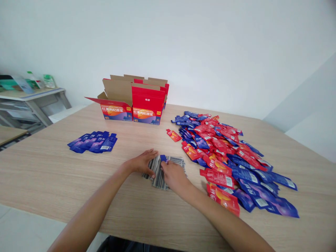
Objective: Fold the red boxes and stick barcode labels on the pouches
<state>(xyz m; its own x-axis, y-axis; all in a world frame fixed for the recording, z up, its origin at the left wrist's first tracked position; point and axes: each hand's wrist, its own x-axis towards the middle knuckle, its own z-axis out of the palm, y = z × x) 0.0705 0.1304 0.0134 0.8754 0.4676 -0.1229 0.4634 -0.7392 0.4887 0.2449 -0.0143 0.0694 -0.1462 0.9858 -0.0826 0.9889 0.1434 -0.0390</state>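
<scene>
My left hand (pixel 144 162) rests on the left side of a fanned stack of pouches (pixel 176 161) lying back-side up with striped barcode faces, fingers curled over its edge. My right hand (pixel 173 175) presses on the same stack from the right, fingers pinched near a small blue pouch spout (pixel 163 158) that pokes up between the hands. A large loose heap of red and blue pouches (pixel 225 154) spreads just right of my right hand. A single red pouch (pixel 173 135) lies apart, beyond the stack.
A small fan of blue pouches (pixel 93 142) lies at the left of the wooden table (pixel 52 175). Open red cartons (pixel 136 101) stand at the table's far side. A shelf with items (pixel 28 91) is at the far left by the wall.
</scene>
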